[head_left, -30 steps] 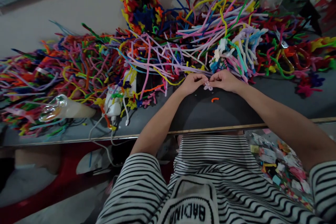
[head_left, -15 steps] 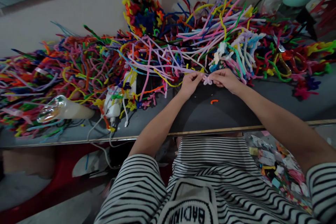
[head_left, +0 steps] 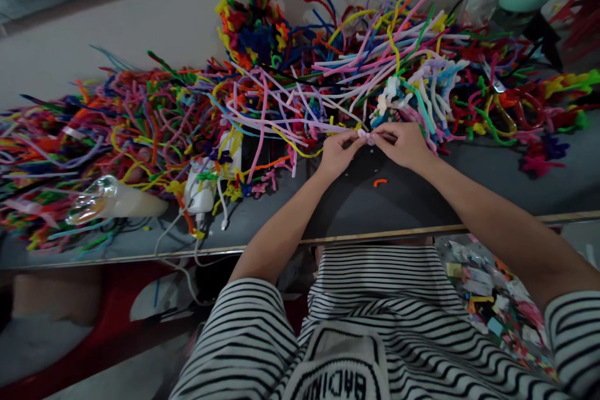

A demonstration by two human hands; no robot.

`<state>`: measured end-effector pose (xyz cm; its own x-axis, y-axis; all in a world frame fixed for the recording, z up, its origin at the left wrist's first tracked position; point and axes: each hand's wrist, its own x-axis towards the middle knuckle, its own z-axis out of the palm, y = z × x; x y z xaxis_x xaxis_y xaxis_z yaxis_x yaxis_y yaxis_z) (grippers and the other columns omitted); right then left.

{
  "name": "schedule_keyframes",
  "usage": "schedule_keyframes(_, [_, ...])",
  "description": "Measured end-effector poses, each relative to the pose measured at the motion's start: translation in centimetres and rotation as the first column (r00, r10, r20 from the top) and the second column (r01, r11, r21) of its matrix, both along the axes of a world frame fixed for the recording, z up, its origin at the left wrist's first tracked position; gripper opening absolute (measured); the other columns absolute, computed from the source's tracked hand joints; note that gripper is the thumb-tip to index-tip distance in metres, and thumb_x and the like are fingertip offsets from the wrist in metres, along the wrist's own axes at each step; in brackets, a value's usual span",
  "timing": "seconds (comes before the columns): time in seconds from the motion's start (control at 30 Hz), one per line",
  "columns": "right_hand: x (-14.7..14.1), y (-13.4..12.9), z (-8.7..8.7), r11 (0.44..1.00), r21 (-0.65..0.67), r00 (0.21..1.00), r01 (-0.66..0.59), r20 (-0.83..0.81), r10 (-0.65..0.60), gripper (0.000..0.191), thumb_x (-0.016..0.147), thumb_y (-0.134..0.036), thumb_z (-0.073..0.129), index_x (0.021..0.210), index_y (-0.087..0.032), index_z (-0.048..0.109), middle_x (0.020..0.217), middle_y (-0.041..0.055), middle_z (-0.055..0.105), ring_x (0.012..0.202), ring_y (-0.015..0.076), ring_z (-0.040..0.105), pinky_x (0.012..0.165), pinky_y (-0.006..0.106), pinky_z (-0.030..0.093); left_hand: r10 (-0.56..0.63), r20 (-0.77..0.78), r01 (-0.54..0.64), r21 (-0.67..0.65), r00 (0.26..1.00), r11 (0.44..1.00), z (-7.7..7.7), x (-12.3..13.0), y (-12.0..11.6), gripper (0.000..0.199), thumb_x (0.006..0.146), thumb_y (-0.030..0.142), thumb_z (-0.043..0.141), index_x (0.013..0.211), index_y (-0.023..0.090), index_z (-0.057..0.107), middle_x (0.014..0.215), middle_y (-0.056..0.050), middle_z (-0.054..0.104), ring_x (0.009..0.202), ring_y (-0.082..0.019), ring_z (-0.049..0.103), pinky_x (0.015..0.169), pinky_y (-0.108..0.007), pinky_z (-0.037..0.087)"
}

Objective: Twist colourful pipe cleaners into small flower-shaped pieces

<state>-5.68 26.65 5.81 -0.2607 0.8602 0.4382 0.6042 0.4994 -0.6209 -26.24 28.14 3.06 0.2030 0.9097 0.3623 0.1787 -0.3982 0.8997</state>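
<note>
Between my two hands is a small pale pink pipe-cleaner flower (head_left: pixel 367 137), held just above the dark table. My left hand (head_left: pixel 340 151) pinches its left side between thumb and fingertips. From the other side, the thumb and forefinger of my right hand (head_left: pixel 402 144) grip it too. My fingers cover much of the flower. A short orange piece of pipe cleaner (head_left: pixel 380 182) lies on the table below my hands. Right behind them rises a heap of loose pipe cleaners (head_left: pixel 281 119) in many colours.
Scissors with orange handles (head_left: pixel 499 114) lie on the heap at right. A white charger with cables (head_left: pixel 201 194) and a cloudy plastic bottle (head_left: pixel 135 201) sit at left. The table's front edge (head_left: pixel 384 235) runs before me. Scraps (head_left: pixel 492 306) fill a container below right.
My fingers have closed in on the flower, which now shows less of its petals. Both hands stay in nearly the same place, and the view has shifted slightly.
</note>
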Motion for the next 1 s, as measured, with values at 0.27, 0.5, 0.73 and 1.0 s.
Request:
schedule_keyframes(0.27, [0.0,-0.3,0.0,1.0,0.024,0.985,0.007,0.173,-0.011,0.029,0.102,-0.033,0.056,0.109,-0.024,0.083,0.11,0.007,0.082,0.104,0.0272,0.074,0.089,0.038,0.05,-0.054,0.004,0.054,-0.085,0.999,0.995,-0.1,0.0,0.4,0.027,0.088,0.044,0.076,0.082,0.018,0.076,0.074,-0.001,0.073,0.067,-0.01,0.062,0.072,-0.024,0.052])
schedule_keyframes(0.5, [-0.1,-0.1,0.6,0.985,-0.16,0.998,-0.069,-0.024,0.066,0.025,0.097,-0.037,0.062,0.093,-0.023,0.082,0.086,0.0042,0.078,0.076,0.0209,0.067,0.073,0.033,0.044,-0.031,0.227,0.07,-0.165,0.973,0.984,-0.3,0.1,0.5,0.021,0.083,0.038,0.082,0.086,0.018,0.078,0.074,-0.001,0.072,0.066,-0.009,0.06,0.069,-0.024,0.051])
schedule_keyframes(0.73, [-0.6,-0.7,0.3,0.966,-0.205,0.985,-0.155,0.047,0.168,0.031,0.095,-0.033,0.058,0.072,-0.021,0.075,0.07,0.0025,0.073,0.066,0.0178,0.062,0.068,0.031,0.039,-0.001,0.231,0.046,-0.193,0.973,0.98,-0.2,0.3,0.3,0.032,0.078,0.049,0.084,0.078,0.018,0.078,0.073,0.0,0.07,0.068,-0.009,0.056,0.069,-0.025,0.048])
schedule_keyframes(1.0, [4.7,-1.1,5.2,0.93,0.136,0.926,0.34,0.122,-0.357,0.036,0.101,-0.031,0.053,0.12,-0.017,0.08,0.116,0.013,0.08,0.105,0.0259,0.073,0.093,0.036,0.05,0.076,0.399,0.046,-0.288,0.914,0.957,-0.2,0.0,0.9,0.04,0.08,0.057,0.081,0.076,0.021,0.064,0.071,0.001,0.06,0.064,-0.008,0.05,0.057,-0.022,0.038])
